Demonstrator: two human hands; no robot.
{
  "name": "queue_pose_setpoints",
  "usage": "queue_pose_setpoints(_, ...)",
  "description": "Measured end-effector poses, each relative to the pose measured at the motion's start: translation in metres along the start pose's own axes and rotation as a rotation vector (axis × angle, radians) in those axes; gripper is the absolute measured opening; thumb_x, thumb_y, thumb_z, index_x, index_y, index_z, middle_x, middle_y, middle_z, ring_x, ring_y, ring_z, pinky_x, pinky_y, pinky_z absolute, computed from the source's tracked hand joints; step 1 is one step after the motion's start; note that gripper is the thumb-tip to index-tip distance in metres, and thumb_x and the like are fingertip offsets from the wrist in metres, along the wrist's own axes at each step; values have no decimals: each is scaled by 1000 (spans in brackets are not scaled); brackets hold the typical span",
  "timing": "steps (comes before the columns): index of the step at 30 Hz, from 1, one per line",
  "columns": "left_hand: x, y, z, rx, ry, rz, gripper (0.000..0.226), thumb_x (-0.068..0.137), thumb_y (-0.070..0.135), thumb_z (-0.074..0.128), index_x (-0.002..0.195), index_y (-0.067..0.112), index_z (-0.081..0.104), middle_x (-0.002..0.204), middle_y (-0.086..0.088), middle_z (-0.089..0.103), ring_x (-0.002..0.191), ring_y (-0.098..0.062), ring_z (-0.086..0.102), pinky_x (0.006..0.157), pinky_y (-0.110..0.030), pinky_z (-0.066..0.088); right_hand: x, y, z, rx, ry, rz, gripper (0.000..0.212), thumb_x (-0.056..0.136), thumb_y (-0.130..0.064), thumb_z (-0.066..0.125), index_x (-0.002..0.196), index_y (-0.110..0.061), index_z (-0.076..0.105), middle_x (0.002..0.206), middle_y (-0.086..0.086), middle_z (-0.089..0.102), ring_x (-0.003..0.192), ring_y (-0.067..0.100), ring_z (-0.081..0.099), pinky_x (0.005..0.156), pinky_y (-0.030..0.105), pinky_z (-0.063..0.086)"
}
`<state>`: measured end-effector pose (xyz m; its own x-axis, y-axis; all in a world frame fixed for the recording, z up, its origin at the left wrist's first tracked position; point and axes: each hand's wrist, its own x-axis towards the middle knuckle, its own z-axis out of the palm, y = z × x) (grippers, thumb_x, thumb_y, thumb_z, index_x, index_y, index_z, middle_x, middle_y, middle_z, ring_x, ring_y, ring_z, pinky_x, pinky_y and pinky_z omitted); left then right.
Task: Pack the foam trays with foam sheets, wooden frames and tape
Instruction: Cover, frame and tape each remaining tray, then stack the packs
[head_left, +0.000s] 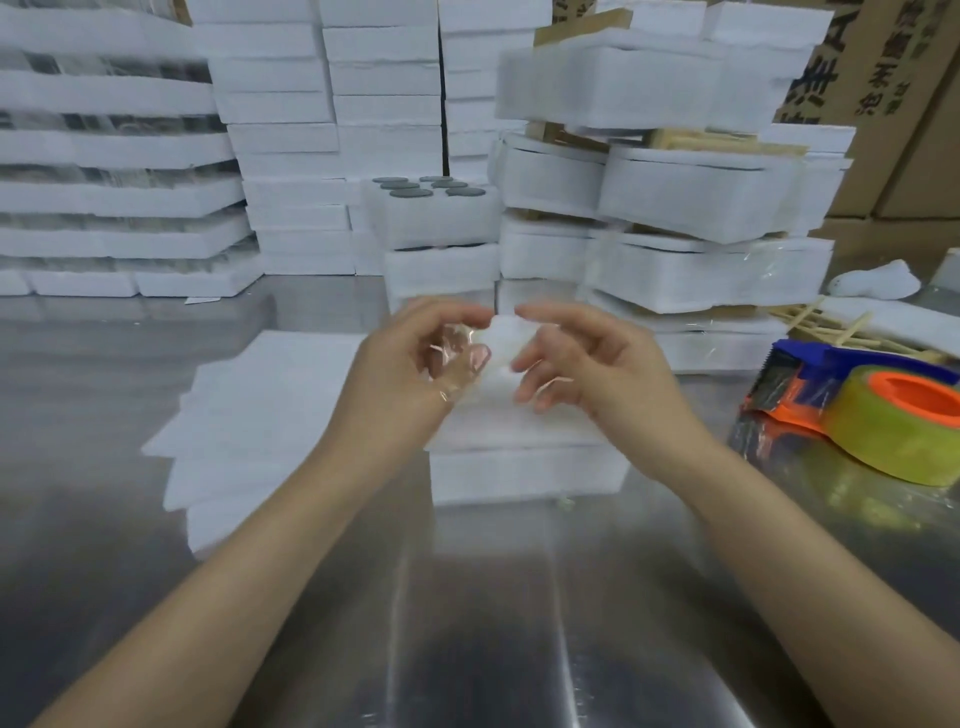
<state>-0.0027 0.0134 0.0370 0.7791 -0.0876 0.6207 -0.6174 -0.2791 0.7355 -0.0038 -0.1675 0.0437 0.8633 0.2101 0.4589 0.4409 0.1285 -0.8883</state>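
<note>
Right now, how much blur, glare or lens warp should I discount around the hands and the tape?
Head view: the left hand and right hand are motion-smeared, so the clear tape in the left hand is hard to trace; head view: bright glare streaks the steel table; head view: the wide lens bows the foam stacks on the left.

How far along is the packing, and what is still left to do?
Done: taped trays with wooden frames are stacked at back right. In hand: the left hand holds clear tape above the front foam tray; the right hand is beside it, grip unclear. Left: the tray with dark discs behind and the loose foam sheets.
</note>
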Motion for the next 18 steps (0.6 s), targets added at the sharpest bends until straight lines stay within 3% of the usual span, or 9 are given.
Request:
queue_pose_setpoints(1, -4, -2, 0, 24, -45, 23, 34, 87, 3, 67, 107, 30, 66, 105, 2, 65, 82, -14, 61, 79, -25, 47, 2, 0, -5, -58, 99, -32, 10, 85, -13, 64, 95, -12, 69, 68, 1, 67, 56, 16, 63, 53, 20, 49)
queue_pose_setpoints(3, -11, 0, 3, -13, -204, 28, 51, 84, -1, 64, 126, 26, 56, 123, 3, 58, 101, -10, 62, 91, -23, 45, 3, 3, -10, -142, 185, -82, 7, 87, -8, 66, 83, -10, 71, 62, -2, 66, 54, 11, 61, 55, 19, 48)
queue_pose_setpoints(6, -17, 4, 10, 63, -386, -14, 77, 75, 23, 65, 146, 34, 35, 147, 21, 36, 125, 1, 47, 101, -12, 37, -3, 7, -2, -105, 99, -153, 11, 83, -1, 68, 85, -11, 72, 73, -3, 71, 65, 12, 68, 65, 19, 52)
queue_pose_setpoints(8, -19, 10, 11, 119, -343, 21, 68, 76, 47, 67, 138, 44, 40, 148, 30, 32, 129, 9, 40, 102, -8, 34, -7, 7, 3, -155, 88, -225, 17, 81, -2, 73, 89, -17, 71, 80, -6, 72, 74, 11, 69, 71, 20, 52)
queue_pose_setpoints(9, -18, 12, 10, 102, -278, 44, 55, 78, 50, 66, 130, 44, 50, 145, 27, 40, 128, 8, 43, 103, -12, 36, -8, 7, 3, -246, 96, -275, 20, 79, -6, 75, 90, -21, 70, 82, -9, 72, 79, 9, 67, 74, 19, 49)
queue_pose_setpoints(11, -17, 15, 7, 30, -111, 82, 28, 87, 41, 63, 112, 31, 69, 126, 16, 62, 114, -1, 58, 98, -23, 46, -8, 6, 2, -501, 77, -415, 22, 78, -16, 77, 95, -26, 68, 91, -15, 66, 89, 4, 59, 76, 16, 43)
queue_pose_setpoints(13, -15, 13, 5, -30, 28, 66, 19, 91, 25, 64, 108, 29, 70, 107, 13, 69, 90, -5, 67, 87, -26, 53, -7, 7, 3, -629, 60, -501, 40, 76, -21, 79, 111, -24, 62, 107, -10, 52, 96, 3, 52, 79, 15, 43)
queue_pose_setpoints(16, -14, 9, 4, -159, 1, -49, 77, 87, 8, 68, 137, 49, 27, 119, 17, 59, 83, -8, 68, 81, -27, 56, -6, 9, 3, -731, -25, -610, 63, 76, -20, 80, 131, -24, 49, 119, -5, 37, 105, 13, 50, 83, 23, 49)
queue_pose_setpoints(18, -17, 7, 6, -179, -104, -50, 100, 86, 7, 68, 142, 53, -2, 127, 17, 49, 90, -8, 69, 75, -23, 55, -7, 12, 2, -887, -196, -713, 52, 79, -19, 78, 128, -20, 58, 122, 4, 46, 105, 20, 51, 83, 31, 49)
